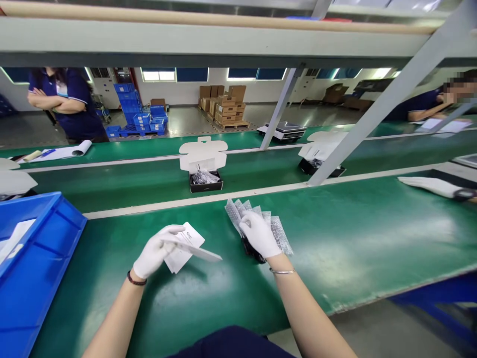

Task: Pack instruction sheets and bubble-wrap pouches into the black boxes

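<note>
The left hand (154, 251), in a white glove, is closed on a small printed paper leaflet (185, 247), with a narrow white strip (196, 251) lying across it and poking out to the right. The right hand (259, 234), also gloved, grasps a fanned bunch of clear bubble-wrap bags (235, 213) from above, and something dark (251, 250) shows under the palm, too covered to name. Both hands are held just above the green bench top (346, 238), a little apart, with the leaflet on the left and the bags on the right. A dark beaded bracelet (136, 278) circles the left wrist and a thin silver bangle (282, 271) the right. To the near left stands a blue plastic crate (44, 238) with white papers inside. Beyond the bench, a green conveyor belt (261, 166) carries an open black box (206, 182) with a white lid (203, 154) standing up behind it and a dark bagged item inside. A second open box (321, 167) sits farther right. On the far side, one person (63, 99) stands with folded arms and another (419, 107) sits at the right. Stacked cardboard cartons (223, 107) and blue crates (136, 117) fill the floor beyond.
</note>
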A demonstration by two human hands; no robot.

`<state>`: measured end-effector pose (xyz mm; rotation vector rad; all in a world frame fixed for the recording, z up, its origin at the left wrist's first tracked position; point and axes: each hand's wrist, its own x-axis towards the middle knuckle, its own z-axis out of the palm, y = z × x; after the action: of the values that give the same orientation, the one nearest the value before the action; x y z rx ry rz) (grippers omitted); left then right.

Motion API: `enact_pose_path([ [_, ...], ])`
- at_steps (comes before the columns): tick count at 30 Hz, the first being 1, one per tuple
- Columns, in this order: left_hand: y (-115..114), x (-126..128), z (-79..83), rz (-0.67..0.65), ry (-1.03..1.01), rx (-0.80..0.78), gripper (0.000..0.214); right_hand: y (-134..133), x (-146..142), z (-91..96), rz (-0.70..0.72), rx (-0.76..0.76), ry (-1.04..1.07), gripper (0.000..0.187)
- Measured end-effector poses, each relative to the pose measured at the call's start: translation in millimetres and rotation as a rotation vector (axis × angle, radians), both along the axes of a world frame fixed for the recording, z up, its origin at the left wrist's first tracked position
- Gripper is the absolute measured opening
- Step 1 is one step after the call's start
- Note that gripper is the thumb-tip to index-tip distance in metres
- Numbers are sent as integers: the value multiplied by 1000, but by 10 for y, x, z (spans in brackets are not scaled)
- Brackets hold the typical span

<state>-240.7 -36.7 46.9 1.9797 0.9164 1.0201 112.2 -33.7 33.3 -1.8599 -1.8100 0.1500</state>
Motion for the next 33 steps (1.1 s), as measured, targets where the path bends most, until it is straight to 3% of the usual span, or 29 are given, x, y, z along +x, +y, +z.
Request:
enact_pose_path([
  [2, -103, 220, 268, -179, 243, 177, 28, -102, -166, 248, 208, -59, 124, 16],
  [4, -194, 473, 495, -241, 481, 327, 19, -209, -345, 518, 457, -61, 105, 19],
  [6, -241, 676, 628, -251, 621, 391, 14, -287, -491, 727, 672, 10, 15, 19],
  [8, -247, 768, 655, -254, 670, 381, 14, -315, -584, 829, 773, 84, -48, 19],
  [11, -228, 707, 563, -201, 641, 367, 20, -273, -638, 803, 733, 16, -5, 19],
  [14, -224, 560, 466, -48, 561, 436, 26, -191, -665, 683, 730, -143, 128, 59],
  [15, -231, 521, 459, -8, 544, 463, 27, -165, -681, 644, 773, -174, 163, 63],
  [18, -282, 465, 538, 32, 539, 545, 28, -103, -744, 589, 889, -154, 137, 34],
  [21, -342, 452, 691, -18, 541, 603, 29, -66, -789, 656, 884, -41, -82, 31],
  [24, -359, 395, 763, -61, 510, 524, 35, -52, -794, 790, 903, -25, -172, 25],
  [28, -299, 277, 643, 113, 320, 399, 28, -29, -777, 870, 895, -120, -28, 34],
  [31, -270, 248, 515, 228, 193, 347, 23, 10, -786, 795, 909, -165, 48, 35],
  [33, -274, 252, 465, 274, 184, 295, 24, 44, -811, 719, 875, -195, -17, 36],
])
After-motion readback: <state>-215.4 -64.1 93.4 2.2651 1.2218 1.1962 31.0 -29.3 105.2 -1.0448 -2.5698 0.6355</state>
